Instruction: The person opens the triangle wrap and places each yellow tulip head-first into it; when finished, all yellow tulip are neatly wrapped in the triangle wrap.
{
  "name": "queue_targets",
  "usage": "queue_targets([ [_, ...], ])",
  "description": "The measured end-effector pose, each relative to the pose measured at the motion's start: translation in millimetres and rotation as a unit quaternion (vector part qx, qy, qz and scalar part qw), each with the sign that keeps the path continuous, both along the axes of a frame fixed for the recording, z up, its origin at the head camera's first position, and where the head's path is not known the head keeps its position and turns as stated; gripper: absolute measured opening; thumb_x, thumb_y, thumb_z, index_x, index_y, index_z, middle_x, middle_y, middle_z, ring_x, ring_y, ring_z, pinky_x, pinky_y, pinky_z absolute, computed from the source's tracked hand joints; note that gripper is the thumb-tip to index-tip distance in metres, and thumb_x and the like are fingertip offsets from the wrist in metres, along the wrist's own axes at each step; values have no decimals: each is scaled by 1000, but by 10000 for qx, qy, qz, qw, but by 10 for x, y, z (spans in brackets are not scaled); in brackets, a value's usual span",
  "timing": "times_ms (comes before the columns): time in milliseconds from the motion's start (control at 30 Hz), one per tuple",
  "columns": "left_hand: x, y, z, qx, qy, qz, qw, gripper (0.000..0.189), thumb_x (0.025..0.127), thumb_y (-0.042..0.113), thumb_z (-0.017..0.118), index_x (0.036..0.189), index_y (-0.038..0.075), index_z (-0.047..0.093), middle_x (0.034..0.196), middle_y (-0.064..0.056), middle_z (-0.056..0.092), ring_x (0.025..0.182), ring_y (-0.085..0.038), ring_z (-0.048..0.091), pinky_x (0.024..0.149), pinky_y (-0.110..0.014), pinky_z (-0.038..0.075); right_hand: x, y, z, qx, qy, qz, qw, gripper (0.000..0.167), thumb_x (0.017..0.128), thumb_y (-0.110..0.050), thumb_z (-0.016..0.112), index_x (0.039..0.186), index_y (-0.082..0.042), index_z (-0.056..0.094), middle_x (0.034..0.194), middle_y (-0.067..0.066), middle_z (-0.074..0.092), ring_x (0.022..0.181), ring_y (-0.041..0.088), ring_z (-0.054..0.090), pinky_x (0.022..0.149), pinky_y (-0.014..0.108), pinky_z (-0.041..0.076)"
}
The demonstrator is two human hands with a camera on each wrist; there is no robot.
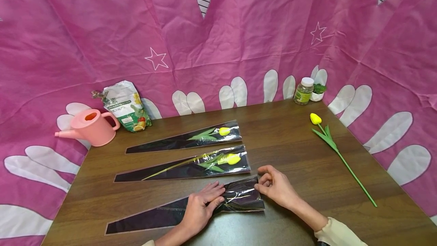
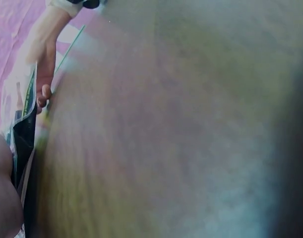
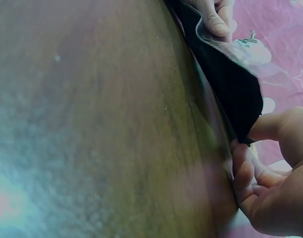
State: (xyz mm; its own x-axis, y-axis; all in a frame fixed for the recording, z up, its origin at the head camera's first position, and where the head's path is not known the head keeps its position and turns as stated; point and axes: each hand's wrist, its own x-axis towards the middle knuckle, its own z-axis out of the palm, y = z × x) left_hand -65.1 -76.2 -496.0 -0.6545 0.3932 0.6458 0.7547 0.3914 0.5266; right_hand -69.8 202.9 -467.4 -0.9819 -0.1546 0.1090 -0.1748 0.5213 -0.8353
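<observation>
A black flower sleeve [image 1: 150, 215] with a clear front lies near the table's front, its narrow end to the left. My left hand [image 1: 204, 205] rests on its middle, fingers laid straight across the film. At the wide right end my right hand [image 1: 277, 186] pinches the opening's edge. In the right wrist view the thumb of that hand [image 3: 275, 173] lies against the black sheet [image 3: 230, 84], and the clear film stands apart from it. No flower shows inside this sleeve. Off to the right lies a loose yellow artificial tulip [image 1: 330, 141] with a green stem.
Two more sleeves, a middle one [image 1: 129, 176] and a far one [image 1: 143, 147], each hold a yellow tulip. At the back left stand a pink watering can [image 1: 97, 126] and a printed bag [image 1: 124, 105]. A lidded jar [image 1: 303, 92] and small potted plant [image 1: 318, 92] stand back right.
</observation>
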Motion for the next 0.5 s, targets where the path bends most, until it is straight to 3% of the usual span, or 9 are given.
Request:
queue_targets([
  [233, -12, -31, -8, 14, 246, 69, 9997, 31, 78, 4, 82, 109, 4, 78, 114, -7, 73, 106, -29, 69, 89, -39, 55, 15, -11, 54, -65, -211, 323, 9992, 48, 79, -5, 83, 116, 7, 57, 73, -5, 65, 62, 7, 57, 58, 24, 46],
  [500, -20, -59, -44, -37, 230, -35, 9997, 32, 77, 4, 83, 108, 4, 78, 112, -8, 73, 105, -31, 69, 85, -45, 56, 13, -16, 70, -73, -211, 571, 9981, 44, 79, 0, 81, 114, 9, 57, 70, -6, 65, 59, 5, 53, 56, 23, 42],
])
